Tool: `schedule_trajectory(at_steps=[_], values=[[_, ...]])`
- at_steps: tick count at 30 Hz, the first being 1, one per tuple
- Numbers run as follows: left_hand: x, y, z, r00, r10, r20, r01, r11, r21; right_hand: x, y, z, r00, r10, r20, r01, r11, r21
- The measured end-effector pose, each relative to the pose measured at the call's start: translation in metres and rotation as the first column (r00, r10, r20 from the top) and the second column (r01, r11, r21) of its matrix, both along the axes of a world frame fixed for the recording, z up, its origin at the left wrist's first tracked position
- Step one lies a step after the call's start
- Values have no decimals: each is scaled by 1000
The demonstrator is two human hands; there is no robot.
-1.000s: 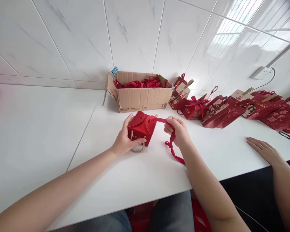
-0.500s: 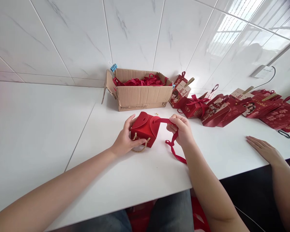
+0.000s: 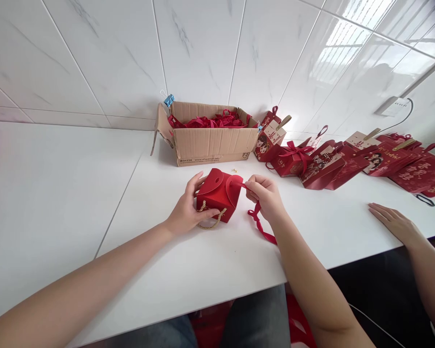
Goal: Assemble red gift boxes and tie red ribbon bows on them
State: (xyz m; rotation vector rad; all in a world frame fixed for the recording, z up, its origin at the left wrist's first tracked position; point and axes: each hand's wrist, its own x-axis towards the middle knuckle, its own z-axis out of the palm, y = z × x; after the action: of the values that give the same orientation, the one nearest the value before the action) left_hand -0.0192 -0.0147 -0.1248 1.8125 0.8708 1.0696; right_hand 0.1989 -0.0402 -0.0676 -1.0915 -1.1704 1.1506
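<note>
A small red gift box (image 3: 216, 191) with two curved, holed top flaps and a twisted gold cord handle (image 3: 217, 222) rests on the white table. My left hand (image 3: 188, 207) grips its left side, thumb across the front near the cord. Close to the box's right flap, my right hand (image 3: 263, 194) pinches a red ribbon (image 3: 258, 223). One end of the ribbon meets the hole in that flap; the rest trails from my fist down onto the table.
Behind the box stands a cardboard box (image 3: 213, 145) full of red ribbons, with a blue binder clip (image 3: 169, 100) on its corner. Several decorated red gift boxes (image 3: 322, 166) line the right back. Another person's hand (image 3: 395, 222) lies flat at the right edge.
My right hand has moved left, closer to the box, and the stretch of ribbon between flap and fingers is shorter. My left hand keeps its hold.
</note>
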Motion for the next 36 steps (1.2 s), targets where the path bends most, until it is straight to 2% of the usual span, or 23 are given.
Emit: schedule_trajectory(at_steps=[6,11,18,24,30,33,36], values=[[1,-1,1,1000,-8,-13,8,1000,10,-2,-2,3,989,-26,147,25,1000,11],[1,0,1,999,-30,-16,30,999,31,2,-3,2,989,-81,124,70,994,89],[2,0,0,1000,-26,1,26,999,37,-2,-7,7,994,18,107,-25,997,67],[2,0,-1,999,-36,-1,36,998,42,-5,-7,4,974,-61,220,42,995,92],[2,1,-1,997,-71,35,67,993,99,-11,-6,0,911,-223,346,142,959,245],[2,0,-1,996,-81,41,77,992,95,-11,-8,0,904,-223,364,127,955,269],[2,0,-2,995,-99,35,95,991,97,-11,-10,1,908,-164,385,61,962,267]])
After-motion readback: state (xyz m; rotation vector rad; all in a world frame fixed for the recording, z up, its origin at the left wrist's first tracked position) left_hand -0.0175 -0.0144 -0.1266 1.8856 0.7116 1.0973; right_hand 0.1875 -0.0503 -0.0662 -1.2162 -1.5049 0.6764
